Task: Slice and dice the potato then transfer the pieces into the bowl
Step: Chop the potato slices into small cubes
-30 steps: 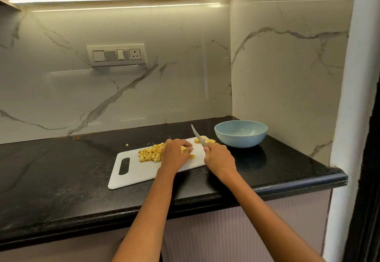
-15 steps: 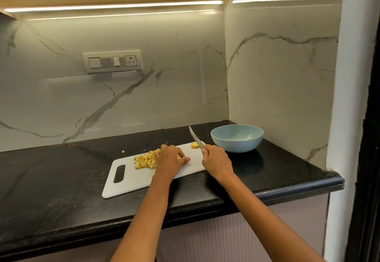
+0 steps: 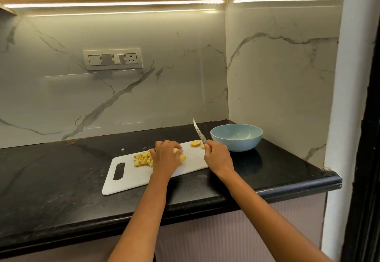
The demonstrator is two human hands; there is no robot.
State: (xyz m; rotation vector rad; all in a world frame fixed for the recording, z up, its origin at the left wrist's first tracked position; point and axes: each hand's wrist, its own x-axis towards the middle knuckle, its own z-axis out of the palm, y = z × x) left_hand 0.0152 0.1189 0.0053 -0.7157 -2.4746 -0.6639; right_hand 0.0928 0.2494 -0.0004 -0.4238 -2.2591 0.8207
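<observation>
Board: white plastic cutting board (image 3: 131, 176) lying on the black counter (image 3: 51, 179), its handle slot toward the left.
Potato piece: a pale yellow uncut chunk (image 3: 182, 157) sits mid-board, mostly hidden under the left hand (image 3: 166, 157); only its right end shows, so its long axis cannot be told for certain.
Left hand: fingers curled down over the chunk, pressing it to the board.
Right hand: the right hand (image 3: 217, 157) has its fingers wrapped around the knife handle, just right of the chunk and at the board's right edge.
Knife: the knife (image 3: 199, 131) blade is raised off the board, tip pointing up and away toward the wall, not touching any potato.
Key relation: the exposed end of the chunk faces the knife hand, with a short strip of bare board between them; the blade likely has to tip down and shift left to meet it.
Diced pile: small cubes (image 3: 143, 158) heaped just left of the left hand.
Slices: a few round slices (image 3: 195, 143) lie at the board's far right corner, close below the blade.
Bowl: the light blue bowl (image 3: 236, 137) stands on the counter just right of the board, nearer the right hand, with no potato seen in it.
Progress: dicing seems partly done; transfer not yet begun.
</observation>
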